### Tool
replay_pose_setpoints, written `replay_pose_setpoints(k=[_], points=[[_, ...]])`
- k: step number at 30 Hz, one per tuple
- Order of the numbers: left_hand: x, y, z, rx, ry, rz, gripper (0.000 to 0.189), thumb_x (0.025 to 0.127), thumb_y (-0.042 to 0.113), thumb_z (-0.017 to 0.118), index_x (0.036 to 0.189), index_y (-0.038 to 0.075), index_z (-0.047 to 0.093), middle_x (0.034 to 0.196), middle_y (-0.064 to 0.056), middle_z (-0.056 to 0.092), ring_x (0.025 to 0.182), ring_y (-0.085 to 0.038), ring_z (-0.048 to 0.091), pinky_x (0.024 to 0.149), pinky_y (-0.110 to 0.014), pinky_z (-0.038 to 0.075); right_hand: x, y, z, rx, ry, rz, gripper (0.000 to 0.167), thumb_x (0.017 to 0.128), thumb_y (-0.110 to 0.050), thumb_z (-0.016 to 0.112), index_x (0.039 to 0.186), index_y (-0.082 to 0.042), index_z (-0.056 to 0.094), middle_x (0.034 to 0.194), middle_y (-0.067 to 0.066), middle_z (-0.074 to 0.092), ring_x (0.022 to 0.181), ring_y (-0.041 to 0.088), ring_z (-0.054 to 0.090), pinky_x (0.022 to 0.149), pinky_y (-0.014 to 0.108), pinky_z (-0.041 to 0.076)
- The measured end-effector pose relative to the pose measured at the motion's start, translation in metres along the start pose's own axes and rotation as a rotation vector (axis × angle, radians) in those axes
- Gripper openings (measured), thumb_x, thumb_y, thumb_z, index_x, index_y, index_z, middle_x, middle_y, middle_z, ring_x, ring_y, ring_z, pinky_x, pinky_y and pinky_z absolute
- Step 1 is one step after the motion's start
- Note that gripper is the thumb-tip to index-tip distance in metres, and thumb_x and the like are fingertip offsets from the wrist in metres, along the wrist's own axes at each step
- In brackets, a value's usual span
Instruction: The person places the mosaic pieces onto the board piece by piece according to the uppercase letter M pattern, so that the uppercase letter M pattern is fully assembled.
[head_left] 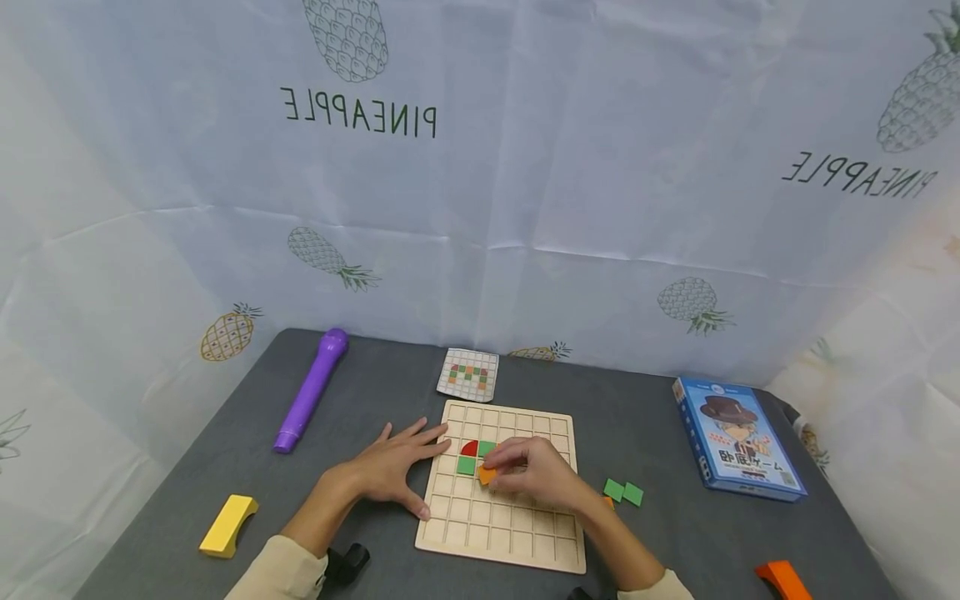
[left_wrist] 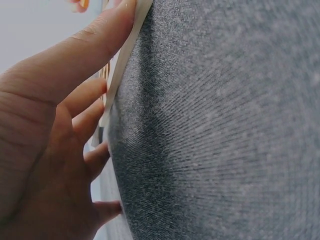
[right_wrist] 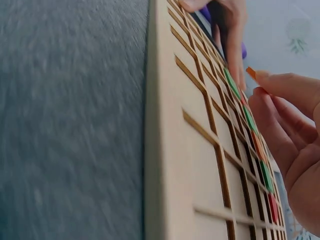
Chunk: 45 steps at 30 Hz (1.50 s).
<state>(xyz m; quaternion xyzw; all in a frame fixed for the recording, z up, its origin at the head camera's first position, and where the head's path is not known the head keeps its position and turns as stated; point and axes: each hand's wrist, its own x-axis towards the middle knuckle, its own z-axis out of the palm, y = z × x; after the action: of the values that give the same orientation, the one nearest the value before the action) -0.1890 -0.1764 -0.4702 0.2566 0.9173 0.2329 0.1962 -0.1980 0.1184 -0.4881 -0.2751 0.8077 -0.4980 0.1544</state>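
The board (head_left: 498, 533) lies mid-table, a strip of dark table (head_left: 675, 533) running down either side of it; beyond its far edge there is little room before the cloth (head_left: 525, 167) hangs down. My left hand (head_left: 397, 467) is spread wide and grasps nothing, fingers and thumb resting along the board's left edge.

The card (head_left: 468, 375) sits just past the far edge. Well off to my left are the microphone (head_left: 311, 392) and yellow block (head_left: 228, 527); to my right, the blue box (head_left: 741, 439) and orange block (head_left: 786, 579). Two loose green tiles (head_left: 623, 492) lie near the board's right edge, beside my right forearm.

My right hand (head_left: 536, 475) pinches an orange tile (head_left: 486, 475) between thumb and fingertip, over the board and lifted off it, tilted and pointing leftward from my fingers. Beside it, a red tile (head_left: 469, 448) and green ones are set in the grid; my hand partly covers their row. The board is turned slightly, its right far corner nearer me than the left; I can't tell which side is longer.
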Motion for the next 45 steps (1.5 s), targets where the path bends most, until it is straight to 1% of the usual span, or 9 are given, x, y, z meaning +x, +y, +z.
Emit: replay_pose_setpoints(k=[7, 13, 20, 24, 33, 45], points=[[0.0, 0.0, -0.001, 0.008, 0.006, -0.002, 0.108, 0.069, 0.053, 0.09, 0.158, 0.018, 0.04, 0.172, -0.002, 0.026, 0.161, -0.039, 0.014, 0.118, -0.081, 0.004, 0.008, -0.005, 0.013, -0.002, -0.034, -0.026, 0.02, 0.087, -0.013, 0.079, 0.107, -0.01, 0.081, 0.115, 0.011, 0.074, 0.093, 0.004, 0.068, 0.078, 0.019, 0.057], [0.0, 0.0, 0.0, 0.007, 0.008, 0.005, 0.108, 0.068, 0.053, 0.09, 0.158, 0.019, 0.041, 0.172, -0.002, 0.026, 0.161, -0.039, 0.015, 0.117, -0.082, 0.004, 0.009, -0.006, 0.023, -0.027, -0.029, -0.016, 0.016, 0.086, -0.015, 0.082, 0.102, -0.011, 0.082, 0.107, 0.007, 0.075, 0.082, -0.002, 0.067, 0.074, 0.019, 0.057], [0.0, -0.001, 0.0, 0.008, 0.009, 0.008, 0.108, 0.069, 0.054, 0.089, 0.158, 0.017, 0.041, 0.171, -0.003, 0.027, 0.161, -0.04, 0.015, 0.116, -0.082, 0.005, 0.009, -0.008, 0.029, -0.045, -0.026, -0.001, 0.015, 0.085, -0.015, 0.083, 0.1, -0.011, 0.082, 0.103, 0.003, 0.075, 0.08, -0.002, 0.065, 0.072, 0.019, 0.057], [0.0, -0.002, 0.001, 0.011, 0.012, 0.012, 0.108, 0.069, 0.055, 0.089, 0.158, 0.017, 0.041, 0.171, -0.003, 0.027, 0.16, -0.04, 0.015, 0.116, -0.082, 0.005, 0.01, -0.008, 0.031, -0.072, -0.019, -0.009, 0.014, 0.085, -0.015, 0.083, 0.099, -0.011, 0.082, 0.101, 0.003, 0.075, 0.08, -0.002, 0.064, 0.072, 0.018, 0.056], [-0.001, -0.001, 0.0, -0.012, 0.011, 0.028, 0.107, 0.07, 0.052, 0.089, 0.158, 0.015, 0.041, 0.172, -0.005, 0.026, 0.16, -0.042, 0.015, 0.116, -0.083, 0.005, 0.013, -0.011, 0.035, -0.16, -0.007, -0.04, 0.014, 0.084, -0.014, 0.084, 0.098, -0.012, 0.082, 0.099, 0.002, 0.076, 0.076, -0.004, 0.062, 0.069, 0.017, 0.054], [-0.001, -0.001, 0.0, -0.002, 0.019, 0.034, 0.107, 0.069, 0.052, 0.089, 0.158, 0.015, 0.041, 0.171, -0.005, 0.027, 0.16, -0.042, 0.016, 0.115, -0.083, 0.006, 0.014, -0.009, 0.037, -0.242, 0.004, -0.064, 0.015, 0.083, -0.016, 0.085, 0.097, -0.016, 0.083, 0.097, -0.004, 0.075, 0.074, -0.008, 0.059, 0.069, 0.015, 0.052]])
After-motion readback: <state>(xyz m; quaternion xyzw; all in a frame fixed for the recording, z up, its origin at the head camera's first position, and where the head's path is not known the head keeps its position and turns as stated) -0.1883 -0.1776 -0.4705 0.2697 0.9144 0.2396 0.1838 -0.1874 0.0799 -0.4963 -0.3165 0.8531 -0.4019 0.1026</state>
